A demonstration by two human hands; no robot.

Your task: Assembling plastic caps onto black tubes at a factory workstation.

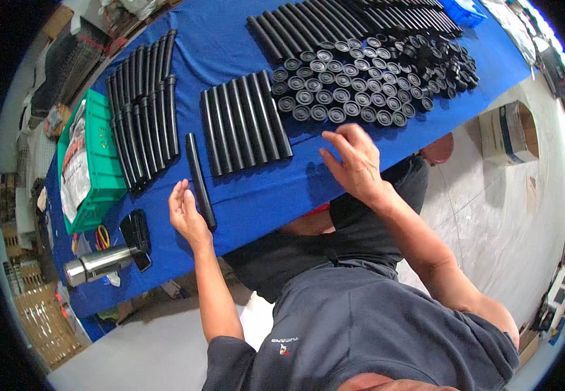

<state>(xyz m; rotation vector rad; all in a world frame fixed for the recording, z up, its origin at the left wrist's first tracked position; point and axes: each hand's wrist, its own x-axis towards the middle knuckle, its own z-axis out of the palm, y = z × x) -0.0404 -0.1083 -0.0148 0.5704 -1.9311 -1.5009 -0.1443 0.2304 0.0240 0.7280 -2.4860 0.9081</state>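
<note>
My left hand [189, 213] is held with its palm turned toward a single black tube [200, 182], its fingers extended and holding nothing. That tube lies apart from the others on the blue cloth, close beside my fingers. My right hand [355, 159] hovers by the table's near edge, thumb and bent fingers apart, with nothing visible between them. Just beyond it spreads a heap of black round caps [359, 85] with ringed faces. Between my hands, a row of black tubes [243, 124] lies side by side.
Longer black tubes with collars [145, 111] are laid at the left, beside a green crate [100, 202]. A steel flask [100, 264] and a black phone-like object [140, 238] lie near the left corner. More tubes [308, 26] line the far side. A cardboard box [507, 133] stands at right.
</note>
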